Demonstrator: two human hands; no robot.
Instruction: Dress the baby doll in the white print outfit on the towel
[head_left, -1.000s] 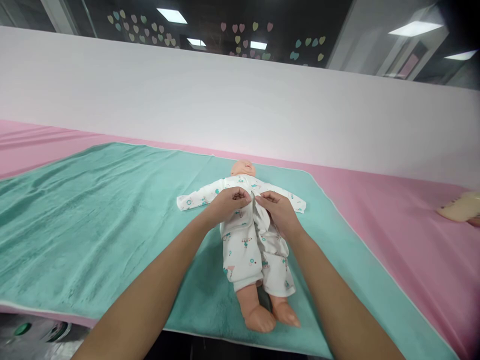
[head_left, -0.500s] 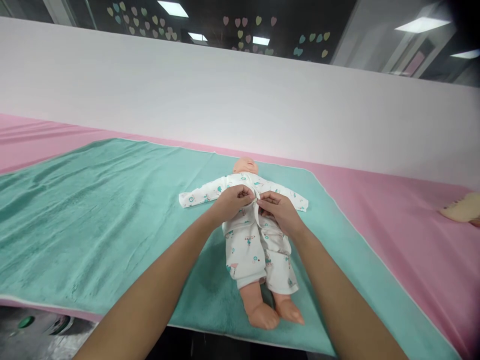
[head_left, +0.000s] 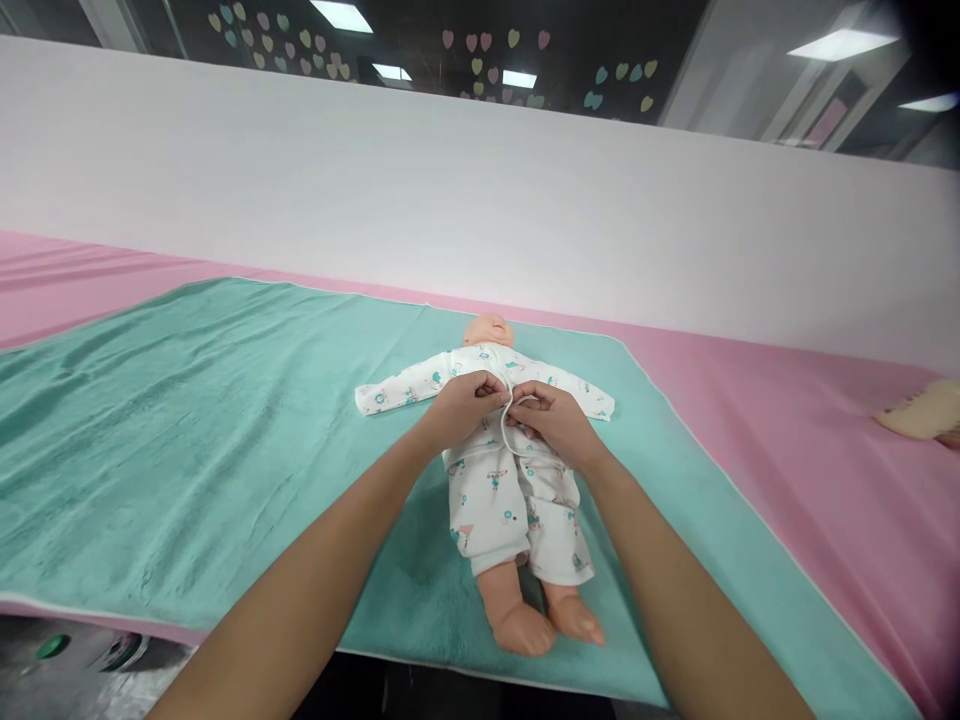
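Note:
A baby doll (head_left: 517, 628) lies on its back, its feet toward me and its arms spread inside long sleeves. It wears a white printed top (head_left: 409, 382) and matching trousers (head_left: 487, 500). Over the doll's belly, my left hand (head_left: 474, 402) pinches a thin white tie string (head_left: 505, 425) of the top. My right hand (head_left: 553, 418) is close beside it, fingers closed on the string too. The string hangs in a loop between the two hands. My fingers hide part of the top's front.
A green towel (head_left: 187, 430) lies under the doll, over a pink cover (head_left: 795, 430). Behind stands a white wall (head_left: 450, 200) below dark glass with heart stickers. A beige object (head_left: 919, 410) sits at the right edge. A green-capped bottle (head_left: 54, 646) shows low at the left.
The tie string between my hands has swung into a rounder loop to the left, with another stretch now crossing by my right hand. Both hands stay almost in place over the belly.

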